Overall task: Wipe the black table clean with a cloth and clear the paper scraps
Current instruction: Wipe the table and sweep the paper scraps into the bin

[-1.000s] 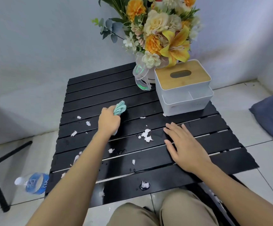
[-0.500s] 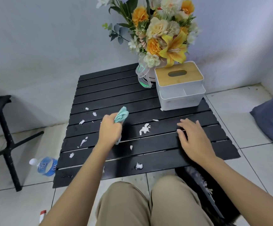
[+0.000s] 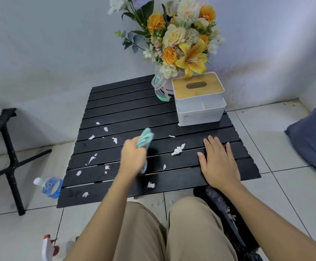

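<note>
A low black slatted table (image 3: 127, 108) stands in front of my knees. My left hand (image 3: 132, 159) grips a bunched mint-green cloth (image 3: 145, 137) over the middle of the table; the hand is blurred. My right hand (image 3: 219, 162) lies flat on the table's right side with its fingers straight. White paper scraps lie scattered on the slats: a larger one (image 3: 178, 149) between my hands, several small ones (image 3: 92, 158) to the left, and one (image 3: 150, 184) near the front edge.
A white tissue box with a wooden lid (image 3: 199, 99) and a flower bouquet (image 3: 179, 44) stand at the table's back right. A water bottle (image 3: 49, 186) lies on the floor at left by a black stool (image 3: 8, 147). A spray bottle (image 3: 48, 246) and a black bin (image 3: 227, 210) sit near my legs. A blue cushion (image 3: 313, 140) lies at right.
The view has pulled back and the table looks smaller. My left hand with the cloth has shifted right and toward me across the slats. The scrap pile has moved right.
</note>
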